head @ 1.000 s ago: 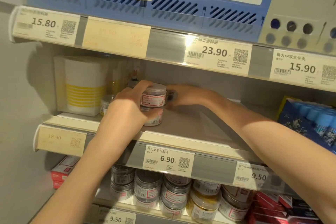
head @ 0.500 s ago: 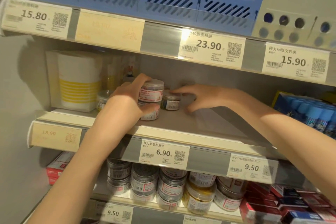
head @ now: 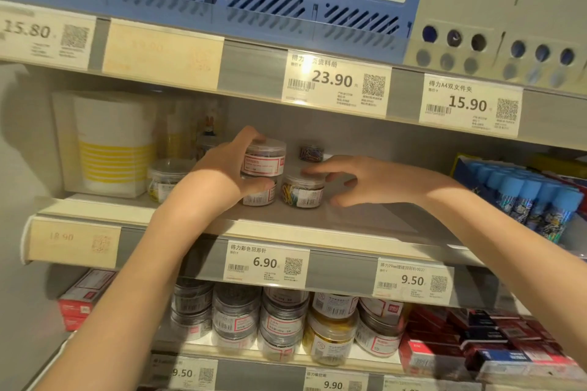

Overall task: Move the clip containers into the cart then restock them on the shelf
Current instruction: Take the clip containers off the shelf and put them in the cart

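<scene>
Your left hand point(head: 219, 168) grips the top tub point(head: 264, 158), fingers over its lid and thumb under its base, stacked on a lower tub point(head: 259, 195) on the shelf point(head: 286, 222). Your right hand point(head: 365, 179) is spread wide, holding nothing, its fingertips point(head: 306, 172) touching the lid of the colored-clip tub point(head: 303, 189) beside the stack.
</scene>
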The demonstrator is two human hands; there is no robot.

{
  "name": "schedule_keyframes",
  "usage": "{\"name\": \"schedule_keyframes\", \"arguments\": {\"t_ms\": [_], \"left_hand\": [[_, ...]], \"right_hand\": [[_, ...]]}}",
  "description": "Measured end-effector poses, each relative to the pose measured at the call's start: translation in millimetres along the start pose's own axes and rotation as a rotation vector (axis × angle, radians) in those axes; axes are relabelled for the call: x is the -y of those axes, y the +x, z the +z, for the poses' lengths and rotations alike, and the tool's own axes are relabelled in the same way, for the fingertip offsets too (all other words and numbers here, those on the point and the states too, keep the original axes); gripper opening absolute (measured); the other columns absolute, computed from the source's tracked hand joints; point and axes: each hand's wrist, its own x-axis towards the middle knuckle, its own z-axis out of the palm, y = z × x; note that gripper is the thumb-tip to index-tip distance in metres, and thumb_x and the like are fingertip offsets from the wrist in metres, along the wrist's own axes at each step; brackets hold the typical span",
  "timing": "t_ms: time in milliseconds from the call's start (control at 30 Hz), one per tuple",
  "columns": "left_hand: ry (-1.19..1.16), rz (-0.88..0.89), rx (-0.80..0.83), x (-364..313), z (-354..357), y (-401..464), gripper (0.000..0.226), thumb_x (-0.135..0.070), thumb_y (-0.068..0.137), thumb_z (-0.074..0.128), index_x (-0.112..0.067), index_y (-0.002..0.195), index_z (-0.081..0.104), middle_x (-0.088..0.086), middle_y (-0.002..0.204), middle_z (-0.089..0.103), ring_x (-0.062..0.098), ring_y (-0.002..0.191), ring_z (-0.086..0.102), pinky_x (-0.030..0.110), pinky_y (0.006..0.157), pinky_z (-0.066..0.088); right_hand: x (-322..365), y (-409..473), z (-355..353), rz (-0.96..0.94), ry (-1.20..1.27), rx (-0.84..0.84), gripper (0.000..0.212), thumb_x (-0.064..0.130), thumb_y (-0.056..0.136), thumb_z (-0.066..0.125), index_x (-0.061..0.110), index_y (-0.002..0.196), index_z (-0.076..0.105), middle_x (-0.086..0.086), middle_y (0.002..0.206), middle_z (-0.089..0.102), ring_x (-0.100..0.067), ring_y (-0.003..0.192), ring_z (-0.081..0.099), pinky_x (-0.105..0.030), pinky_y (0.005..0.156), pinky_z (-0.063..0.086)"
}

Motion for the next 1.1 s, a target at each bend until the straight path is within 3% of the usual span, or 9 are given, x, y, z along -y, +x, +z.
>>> {"name": "schedule_keyframes", "arguments": {"t_ms": [167,333,433,500,667,800,1100], "left_hand": [[-0.058,-0.045,-0.051,3.9,2.8,-1.1,0.061,-0.031,0.078,0.072,-0.025,0.127,0.036,0.010,0.123,0.055,0.028,0.105,0.056,0.029,0.085,0.041],[-0.114,-0.086,-0.051,10.5,2.7,0.2,0.065,-0.036,0.074,0.075,-0.029,0.124,0.035,0.007,0.124,0.053,0.028,0.107,0.055,0.040,0.095,0.044],[-0.133,-0.096,-0.057,12.4,2.6,1.1,0.065,-0.038,0.072,0.077,-0.031,0.122,0.034,0.006,0.124,0.053,0.026,0.108,0.055,0.040,0.094,0.044],[-0.125,-0.081,-0.062,12.9,3.3,1.2,0.063,-0.036,0.073,0.076,-0.032,0.120,0.035,0.005,0.124,0.053,0.025,0.107,0.055,0.037,0.092,0.044],[-0.145,-0.031,-0.060,12.3,3.0,-0.4,0.056,-0.032,0.075,0.075,-0.037,0.111,0.033,0.004,0.123,0.053,0.023,0.106,0.055,0.034,0.090,0.043],[-0.154,-0.020,-0.051,11.0,2.0,-1.4,0.054,-0.029,0.076,0.074,-0.037,0.110,0.033,0.002,0.122,0.054,0.022,0.106,0.055,0.033,0.090,0.043],[-0.134,-0.030,-0.040,10.3,1.0,-2.0,0.057,-0.027,0.078,0.074,-0.030,0.121,0.037,0.001,0.122,0.055,0.021,0.105,0.056,0.034,0.091,0.044]], "right_hand": [[-2.3,5.9,-7.7,0.042,0.029,-0.031,0.055,0.017,0.086,0.059,0.052,0.125,0.044,0.012,0.125,0.051,-0.003,0.112,0.050,-0.023,0.096,0.041],[-4.9,39.2,-8.3,0.042,0.040,-0.062,0.052,0.000,0.087,0.053,0.020,0.135,0.047,0.005,0.128,0.052,-0.009,0.115,0.050,-0.014,0.092,0.036],[-8.1,72.7,-2.8,0.054,0.030,-0.054,0.054,-0.006,0.088,0.049,0.015,0.137,0.044,-0.002,0.134,0.051,-0.017,0.120,0.051,-0.026,0.098,0.042],[-9.2,92.1,0.5,0.049,-0.015,-0.047,0.057,-0.008,0.087,0.047,0.015,0.139,0.041,-0.002,0.138,0.048,-0.018,0.122,0.049,-0.030,0.099,0.042],[-3.5,120.5,1.8,0.017,-0.079,-0.063,0.070,-0.013,0.084,0.041,0.022,0.145,0.032,0.000,0.148,0.036,-0.017,0.129,0.042,-0.012,0.079,0.036],[-4.9,135.5,3.2,0.026,-0.131,0.002,0.074,-0.015,0.083,0.039,0.026,0.144,0.032,0.002,0.150,0.033,-0.017,0.133,0.038,-0.015,0.086,0.034],[-10.2,126.4,-5.5,0.042,-0.083,0.083,0.074,-0.015,0.083,0.043,0.029,0.142,0.036,0.004,0.146,0.037,-0.017,0.131,0.039,-0.020,0.083,0.038]]}}
